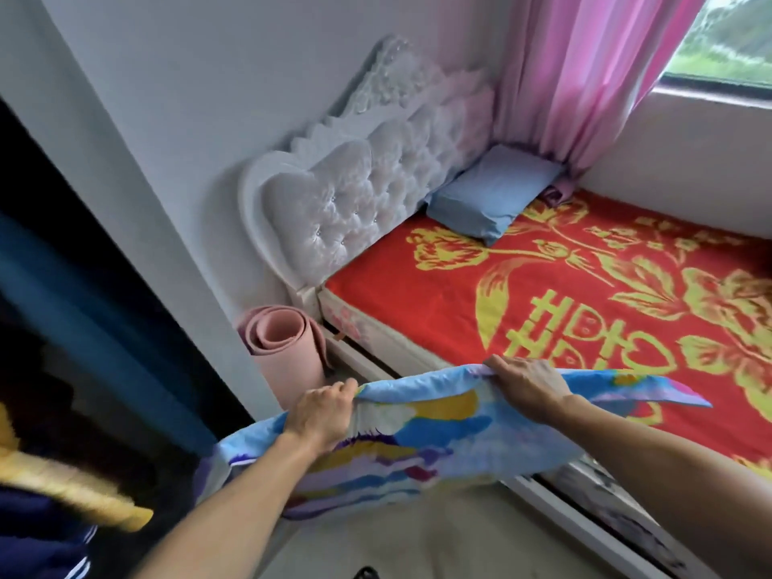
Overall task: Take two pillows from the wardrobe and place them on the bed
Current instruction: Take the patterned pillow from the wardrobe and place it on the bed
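I hold a flat, multicoloured pillow (pixel 417 436) with blue, yellow and purple patches in front of me, over the near edge of the bed (pixel 564 311). My left hand (pixel 321 415) grips its upper edge on the left, and my right hand (pixel 528 384) grips the same edge further right. The bed has a red cover with yellow flowers. A plain blue pillow (pixel 488 202) lies at the head of the bed, leaning on the white tufted headboard (pixel 359 202). The dark open wardrobe (pixel 75 328) is at my left.
A rolled pink mat (pixel 284 348) stands on the floor between the wardrobe wall and the bed corner. A pink curtain (pixel 585 77) hangs by the window at the back right. Folded yellow and navy textiles (pixel 62 495) stick out of the wardrobe at lower left.
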Demonstrator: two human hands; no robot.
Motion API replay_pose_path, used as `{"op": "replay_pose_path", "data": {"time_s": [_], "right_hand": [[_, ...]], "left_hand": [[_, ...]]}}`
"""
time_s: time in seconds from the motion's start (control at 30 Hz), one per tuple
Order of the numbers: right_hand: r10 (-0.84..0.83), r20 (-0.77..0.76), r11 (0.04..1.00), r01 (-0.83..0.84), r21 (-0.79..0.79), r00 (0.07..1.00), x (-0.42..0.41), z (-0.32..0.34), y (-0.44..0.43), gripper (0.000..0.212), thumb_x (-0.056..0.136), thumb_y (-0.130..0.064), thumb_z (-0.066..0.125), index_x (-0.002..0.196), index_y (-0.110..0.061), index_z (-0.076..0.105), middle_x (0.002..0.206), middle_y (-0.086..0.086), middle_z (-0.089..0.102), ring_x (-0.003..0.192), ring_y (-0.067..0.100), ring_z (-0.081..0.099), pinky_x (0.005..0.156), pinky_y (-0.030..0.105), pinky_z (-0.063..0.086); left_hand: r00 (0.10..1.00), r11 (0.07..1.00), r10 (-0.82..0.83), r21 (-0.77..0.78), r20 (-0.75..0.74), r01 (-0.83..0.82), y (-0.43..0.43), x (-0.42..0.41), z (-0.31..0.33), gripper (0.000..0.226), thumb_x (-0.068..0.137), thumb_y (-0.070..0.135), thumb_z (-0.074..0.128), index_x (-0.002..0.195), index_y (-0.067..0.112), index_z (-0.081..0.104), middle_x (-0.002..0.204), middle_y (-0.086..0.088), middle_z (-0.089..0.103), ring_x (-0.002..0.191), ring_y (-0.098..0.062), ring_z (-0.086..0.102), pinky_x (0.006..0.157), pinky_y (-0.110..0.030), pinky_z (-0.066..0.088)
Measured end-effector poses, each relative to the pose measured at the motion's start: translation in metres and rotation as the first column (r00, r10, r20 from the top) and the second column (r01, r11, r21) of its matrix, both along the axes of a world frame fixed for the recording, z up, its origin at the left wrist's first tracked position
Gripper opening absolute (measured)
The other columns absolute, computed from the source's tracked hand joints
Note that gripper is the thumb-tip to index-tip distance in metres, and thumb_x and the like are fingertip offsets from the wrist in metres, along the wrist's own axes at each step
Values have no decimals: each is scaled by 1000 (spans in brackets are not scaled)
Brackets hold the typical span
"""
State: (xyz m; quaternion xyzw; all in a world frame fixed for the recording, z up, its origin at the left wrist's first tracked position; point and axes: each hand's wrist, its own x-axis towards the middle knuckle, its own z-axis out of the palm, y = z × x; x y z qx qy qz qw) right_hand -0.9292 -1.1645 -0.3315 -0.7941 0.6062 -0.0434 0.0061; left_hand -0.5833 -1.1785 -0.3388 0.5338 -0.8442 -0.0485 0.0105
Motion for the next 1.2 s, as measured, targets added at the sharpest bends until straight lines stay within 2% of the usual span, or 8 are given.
{"op": "replay_pose_path", "data": {"time_s": [0.1,0.23,0.3,0.47,0.63,0.8,1.0,1.2], "right_hand": [[-79,-18,997,80,24,997,-15,-3,-34,22,96,-38,41,105,-21,52,102,4,69,94,30,65,68,37,43],[-186,-44,981,188,47,982,-37,-8,-86,21,97,-39,37,104,-23,49,106,1,69,98,29,64,67,36,38],[-223,-58,973,226,54,973,-47,-4,-113,18,97,-37,35,102,-24,47,106,0,68,98,29,64,69,37,41],[-301,-17,954,301,-4,953,-67,8,-172,17,96,-36,40,102,-23,49,104,2,69,95,30,65,65,36,40],[-332,11,943,332,-20,943,-89,11,-240,13,95,-34,42,98,-23,48,99,2,68,93,30,65,66,37,43],[-307,28,952,307,-14,951,-111,-4,-336,17,95,-34,40,101,-21,50,100,2,68,93,31,64,68,38,43],[-287,77,958,286,25,955,-134,-33,-463,16,95,-32,43,102,-21,53,102,1,68,97,28,64,73,37,41],[-300,116,954,300,14,947,-146,-44,-575,18,96,-29,45,106,-25,59,104,-2,69,103,25,62,82,38,37]], "left_hand": [[999,1000,-23,11,-28,23,-51,-20,-1,16,95,26,31,104,23,45,97,-3,69,83,-31,66,68,-42,48],[997,997,-68,26,-21,68,-132,-49,-5,23,94,25,31,109,23,47,101,-5,70,86,-34,66,69,-42,47],[995,995,-98,33,-23,99,-171,-62,-3,22,93,23,32,110,23,47,102,-5,69,87,-34,65,70,-42,47],[988,989,-141,31,-69,144,-257,-89,11,15,92,25,33,99,23,46,96,-6,69,86,-34,64,69,-43,47],[982,984,-178,-30,-66,176,-329,-113,20,16,93,28,34,98,22,48,92,-3,69,82,-31,66,65,-41,48],[990,991,-130,-25,-62,129,-409,-133,15,18,93,25,33,99,21,50,90,-4,69,81,-33,65,66,-42,47],[1000,998,-29,56,3,29,-510,-157,7,20,94,20,32,102,18,51,94,-9,69,86,-35,64,71,-44,48],[996,997,75,38,-45,-74,-589,-174,-2,19,95,21,37,100,16,54,90,-9,68,82,-34,63,65,-40,45]]}}
